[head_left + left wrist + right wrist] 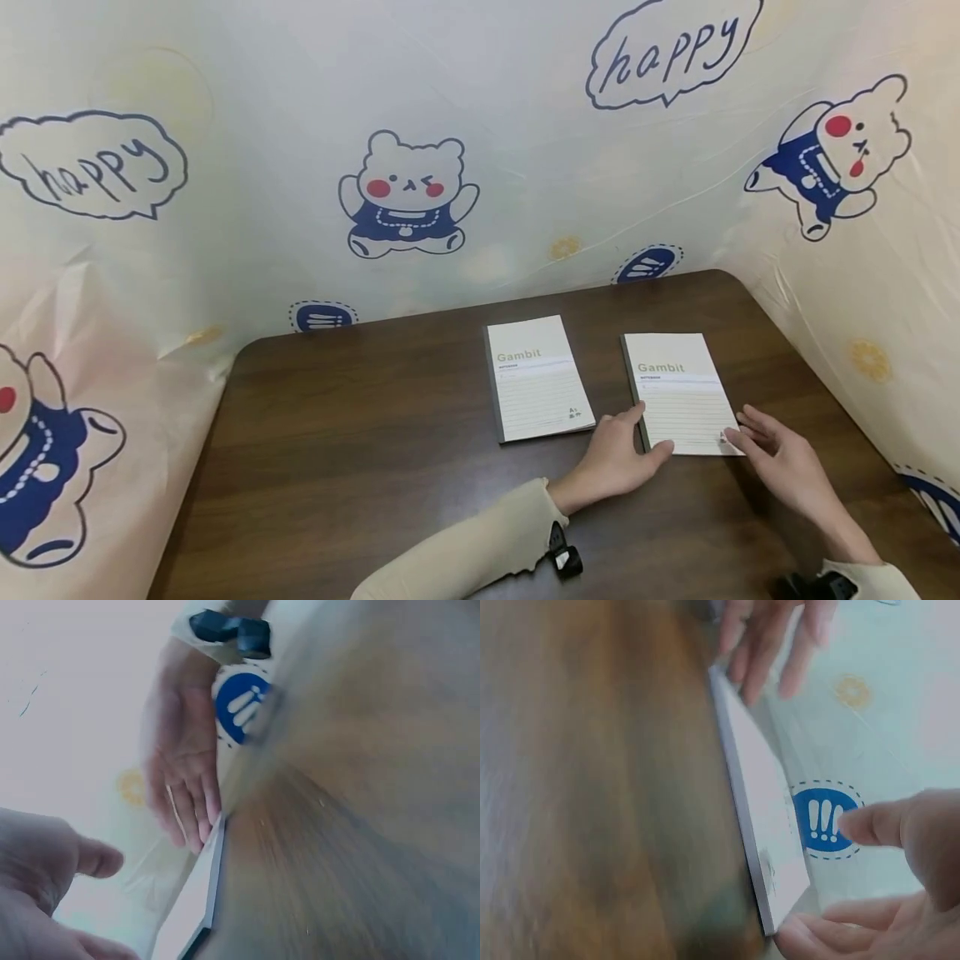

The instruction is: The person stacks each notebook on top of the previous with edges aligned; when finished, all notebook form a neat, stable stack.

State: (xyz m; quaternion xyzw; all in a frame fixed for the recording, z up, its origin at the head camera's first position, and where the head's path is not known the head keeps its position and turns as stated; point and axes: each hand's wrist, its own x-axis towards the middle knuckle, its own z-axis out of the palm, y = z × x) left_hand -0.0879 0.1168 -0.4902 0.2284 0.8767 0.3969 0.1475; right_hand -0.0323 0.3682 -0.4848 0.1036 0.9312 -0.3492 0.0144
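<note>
Two white notebooks marked "Gambit" lie on the brown table, seen whole in the head view. My left hand is at the near left edge of the right-hand notebook, its thumb by the lower corner. On the opposite side, my right hand has its fingers along the right edge and its thumb over the lower right corner. Both thumbs stand apart from the fingers, as the left wrist view of the left hand and the right wrist view of the right hand show.
The left-hand notebook lies close beside, just beyond the left wrist. A dark wooden table spreads to the left. Behind and at both sides hangs a pale curtain printed with bears and "happy" bubbles.
</note>
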